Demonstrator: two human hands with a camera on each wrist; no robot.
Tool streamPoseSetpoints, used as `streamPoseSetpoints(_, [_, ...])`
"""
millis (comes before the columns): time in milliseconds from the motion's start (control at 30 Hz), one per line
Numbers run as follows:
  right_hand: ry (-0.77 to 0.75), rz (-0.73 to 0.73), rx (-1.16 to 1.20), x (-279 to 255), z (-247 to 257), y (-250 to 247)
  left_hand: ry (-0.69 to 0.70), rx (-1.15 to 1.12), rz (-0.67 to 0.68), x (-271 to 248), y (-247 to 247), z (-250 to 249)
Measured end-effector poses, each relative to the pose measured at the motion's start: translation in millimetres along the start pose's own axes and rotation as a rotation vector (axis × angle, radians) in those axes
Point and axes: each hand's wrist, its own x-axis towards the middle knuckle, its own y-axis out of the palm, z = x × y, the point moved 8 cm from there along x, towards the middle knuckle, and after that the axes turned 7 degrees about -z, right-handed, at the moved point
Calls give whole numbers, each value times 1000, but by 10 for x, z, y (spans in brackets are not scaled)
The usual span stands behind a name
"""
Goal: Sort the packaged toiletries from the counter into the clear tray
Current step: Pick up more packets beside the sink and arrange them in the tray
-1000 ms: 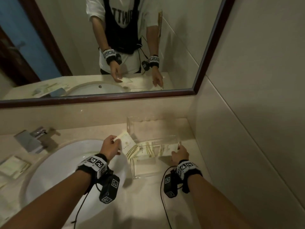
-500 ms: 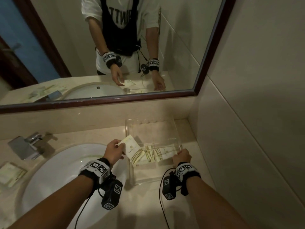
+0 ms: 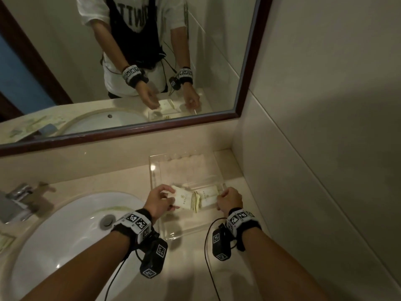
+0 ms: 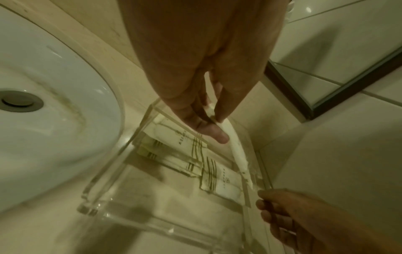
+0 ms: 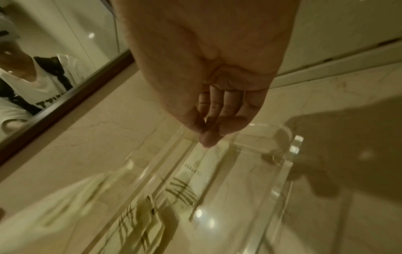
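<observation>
A clear tray point(image 3: 184, 168) stands on the counter between the sink and the right wall. Several white packets with striped ends point(image 3: 208, 195) lie across its middle. My left hand point(image 3: 171, 198) pinches one more white packet point(image 3: 182, 198) and holds it low over the tray's left side, above those packets. In the left wrist view that packet point(image 4: 230, 142) shows edge-on between thumb and fingers, over the tray's wall point(image 4: 108, 171). My right hand point(image 3: 225, 195) grips the tray's right rim; its thumb and fingers point(image 5: 206, 137) pinch the wall point(image 5: 291, 147) beside a packet point(image 5: 200, 165).
A white sink basin point(image 3: 76, 231) with a drain lies to the left, and a chrome faucet point(image 3: 17, 198) behind it. More packets point(image 3: 4, 242) sit at the far left counter edge. A framed mirror point(image 3: 130, 61) rises behind, and a tiled wall point(image 3: 325, 148) closes the right.
My left hand has carried the packet rightward and down, from beside the tray's left wall to over the packets inside. My right hand stays on the tray's right rim.
</observation>
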Motion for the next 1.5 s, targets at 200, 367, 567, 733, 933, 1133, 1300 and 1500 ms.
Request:
streamPoseSetpoints(200, [-34,-46,54,64,-77,-320,-95,33,49,23,399,225])
streamPoseSetpoints(367, [-34,-70,78,68,-173,-567,-124,-22,43,-5,648,290])
streamPoseSetpoints(567, [-20,-69,63,72,-251,-657,-156,-48,43,78,814,404])
streamPoseSetpoints(733, [-13,-61,38,84,-294,-608,-181,-43,43,139,914,497])
streamPoseSetpoints(933, [-14,-56,40,155,-375,-600,-212,3,124,180,1080,579])
streamPoseSetpoints(1133, [8,-29,36,134,-402,-523,-151,197,107,143,1055,553])
streamPoseSetpoints(1300, [-10,-13,41,145,-298,-483,-191,260,188,133,1132,611])
streamPoseSetpoints(1500, [-22,-4,39,183,-259,-469,-99,460,138,131,1122,525])
